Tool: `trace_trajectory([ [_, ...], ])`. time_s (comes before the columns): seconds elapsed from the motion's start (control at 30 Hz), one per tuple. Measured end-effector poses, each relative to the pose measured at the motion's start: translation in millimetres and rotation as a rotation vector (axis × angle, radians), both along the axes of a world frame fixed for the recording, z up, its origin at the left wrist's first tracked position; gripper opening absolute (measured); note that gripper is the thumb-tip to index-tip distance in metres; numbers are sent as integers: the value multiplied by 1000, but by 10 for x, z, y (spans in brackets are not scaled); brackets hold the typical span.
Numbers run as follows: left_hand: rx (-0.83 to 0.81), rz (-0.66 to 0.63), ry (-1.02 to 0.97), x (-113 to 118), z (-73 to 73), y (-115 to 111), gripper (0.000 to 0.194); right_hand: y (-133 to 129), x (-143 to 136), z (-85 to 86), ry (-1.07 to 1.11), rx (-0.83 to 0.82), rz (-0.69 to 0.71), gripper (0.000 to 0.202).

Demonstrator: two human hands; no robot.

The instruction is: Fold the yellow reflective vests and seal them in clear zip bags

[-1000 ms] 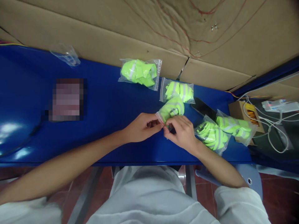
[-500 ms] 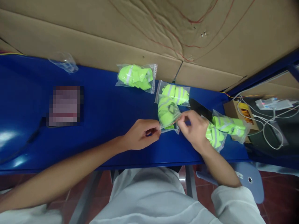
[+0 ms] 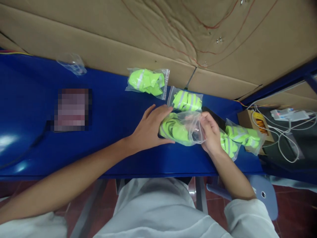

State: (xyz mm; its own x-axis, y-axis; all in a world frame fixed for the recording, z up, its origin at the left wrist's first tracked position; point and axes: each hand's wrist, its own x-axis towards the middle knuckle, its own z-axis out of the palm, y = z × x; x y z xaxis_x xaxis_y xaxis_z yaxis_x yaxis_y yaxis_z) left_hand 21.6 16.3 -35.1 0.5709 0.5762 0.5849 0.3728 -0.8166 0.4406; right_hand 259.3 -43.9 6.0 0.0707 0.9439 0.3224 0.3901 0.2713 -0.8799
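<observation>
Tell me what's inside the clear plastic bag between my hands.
The clear plastic bag holds bundled neon-yellow fabric with some pale striping. Your left hand covers part of one end, and the inner layers of the bundle cannot be seen.

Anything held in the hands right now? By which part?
A clear plastic bag of bundled neon-yellow fabric: the left hand cups its filled left end, the right hand grips the loose clear edge at its right end.

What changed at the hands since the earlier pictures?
The held bag has turned, its mouth swinging from the near side to the right. The left hand let go of the mouth and now cups the opposite end; the right hand remains at the mouth. The other four bags stayed put.
</observation>
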Motion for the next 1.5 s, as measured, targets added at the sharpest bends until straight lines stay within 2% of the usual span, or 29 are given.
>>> trace_trajectory([
  [0.1, -56, 87, 94, -16, -7, 7, 98, 12, 87, 87, -22, 117, 33, 13],
  [0.2, 21, 122, 163, -28, -1, -4, 89, -10, 190, 217, -240, 123, 204, 16],
  [0.3, 100, 123, 231, -32, 11, -11, 89, -26, 237, 274, -460, 33, 344, 39],
  [0.37, 134, 137, 274, -29, 30, -22, 89, -20, 237, 247, -498, 3, 370, 57],
  [0.43, 172, 146, 304, -23, 58, -45, 89, -7, 223, 180, -498, 14, 369, 67],
  [0.57, 336, 101, 380, -7, 112, -123, 79, 21, 196, -12, -527, 39, 425, 58],
  [0.67, 381, 87, 419, -3, 133, -163, 78, 33, 201, -119, -517, -2, 489, 65],
  [0.73, 345, 97, 426, -2, 142, -167, 80, 35, 213, -132, -497, -8, 493, 65],
  [0.87, 262, 128, 418, 13, 142, -152, 85, 23, 198, -51, -534, 2, 488, 65],
  [0.97, 209, 146, 422, 32, 134, -158, 91, -3, 117, -27, -596, 42, 408, 61],
  [1.17, 206, 126, 417, 48, 135, -195, 95, -71, -92, -128, -705, 251, 175, 47],
  [1.33, 259, 108, 453, 42, 121, -189, 88, -107, -197, -147, -797, 208, 151, 51],
  [1.4, 260, 93, 460, 32, 116, -148, 86, -83, -190, -145, -745, 189, 171, 49],
  [1.5, 147, 97, 424, -22, 130, -14, 86, 2, -90, -121, -500, 219, 169, 33],
])
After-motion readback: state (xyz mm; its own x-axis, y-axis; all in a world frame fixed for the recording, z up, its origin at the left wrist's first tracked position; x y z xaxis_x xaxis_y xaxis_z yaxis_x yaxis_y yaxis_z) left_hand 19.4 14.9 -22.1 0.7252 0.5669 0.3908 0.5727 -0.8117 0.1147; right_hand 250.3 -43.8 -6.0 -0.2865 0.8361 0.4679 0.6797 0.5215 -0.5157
